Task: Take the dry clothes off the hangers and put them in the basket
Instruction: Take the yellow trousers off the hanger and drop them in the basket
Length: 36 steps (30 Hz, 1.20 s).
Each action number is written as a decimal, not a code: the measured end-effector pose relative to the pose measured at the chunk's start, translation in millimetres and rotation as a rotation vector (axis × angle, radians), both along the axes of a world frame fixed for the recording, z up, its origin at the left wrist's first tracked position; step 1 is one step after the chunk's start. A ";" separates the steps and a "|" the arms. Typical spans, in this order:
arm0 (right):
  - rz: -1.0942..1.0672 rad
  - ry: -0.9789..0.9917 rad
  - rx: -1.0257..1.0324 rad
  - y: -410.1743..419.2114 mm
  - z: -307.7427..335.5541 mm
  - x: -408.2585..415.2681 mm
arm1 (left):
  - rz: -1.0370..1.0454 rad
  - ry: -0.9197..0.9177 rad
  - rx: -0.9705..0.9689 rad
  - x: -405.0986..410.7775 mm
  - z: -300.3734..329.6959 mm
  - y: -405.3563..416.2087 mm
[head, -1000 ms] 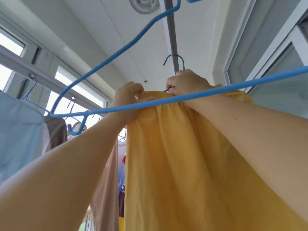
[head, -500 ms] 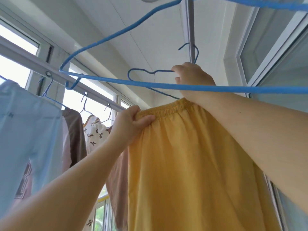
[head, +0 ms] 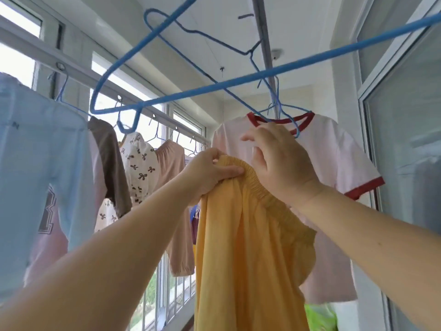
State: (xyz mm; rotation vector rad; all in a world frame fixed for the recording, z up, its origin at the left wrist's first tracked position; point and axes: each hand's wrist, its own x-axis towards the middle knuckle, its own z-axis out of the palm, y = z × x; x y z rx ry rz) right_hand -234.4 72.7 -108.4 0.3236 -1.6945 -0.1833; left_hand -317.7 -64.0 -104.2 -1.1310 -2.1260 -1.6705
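Yellow garment (head: pixel 250 247) waistband pinched by left hand (head: pixel 210 173).

Single head cam, tilted up twd ceiling rail (head: pixel 262 44) & window (head: pixel 133 108); close range.

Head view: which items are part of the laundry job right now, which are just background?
In play:
yellow garment, waistband gripped by left hand
right hand, fingers loose at the waistband
bare blue hanger
pink tee with red trim, next on the rail

Background:
window frames
glass door
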 end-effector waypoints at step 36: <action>0.309 -1.300 -1.263 -79.5 -367.0 -80.6 | 0.480 -1.031 0.063 3.6 -360.3 -186.6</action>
